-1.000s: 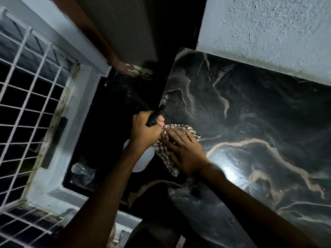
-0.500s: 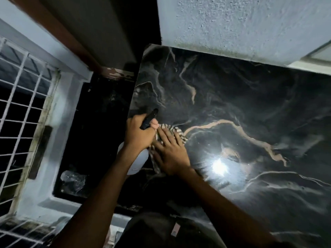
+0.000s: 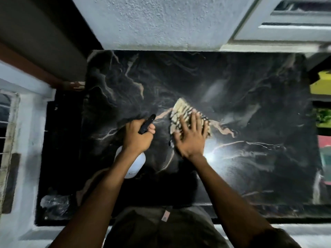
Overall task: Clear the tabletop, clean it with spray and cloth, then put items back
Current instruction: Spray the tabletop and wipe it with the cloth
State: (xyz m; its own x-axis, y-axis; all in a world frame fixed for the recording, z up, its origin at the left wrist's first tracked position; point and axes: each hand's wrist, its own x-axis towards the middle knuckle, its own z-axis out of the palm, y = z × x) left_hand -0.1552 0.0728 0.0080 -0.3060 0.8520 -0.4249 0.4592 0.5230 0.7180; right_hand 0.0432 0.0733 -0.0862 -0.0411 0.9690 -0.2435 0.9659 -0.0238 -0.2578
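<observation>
Head view: mid-clean, by the look of it. Tabletop (image 3: 250, 86) bare of loose items across nearly all of its dark marbled face, so clearing judged done. Left hand (image 3: 137, 136) curled round the black trigger head of the spray (image 3: 135, 167), fingers clamped on it, white bottle hanging below the wrist over the near-left part of the slab. Right hand (image 3: 190, 138) laid flat on the cloth (image 3: 184, 111), fingers straight and spread apart, pressing the checked fabric down at about the middle of the top, just right of the spray. Cloth bunched, far end poking out beyond the fingertips. Wet sheen hard to tell from lamp glare near the right wrist; possibly sprayed there already, not certain. Wiping judged under way, with the right and far stretches perhaps not yet covered. Putting items back not begun: nothing returned to the surface. Bright yellow, green and red shapes at the right edge, off the slab, too blurred to name. Crumpled clear bag (image 3: 53, 203) on the dark floor, near left.
</observation>
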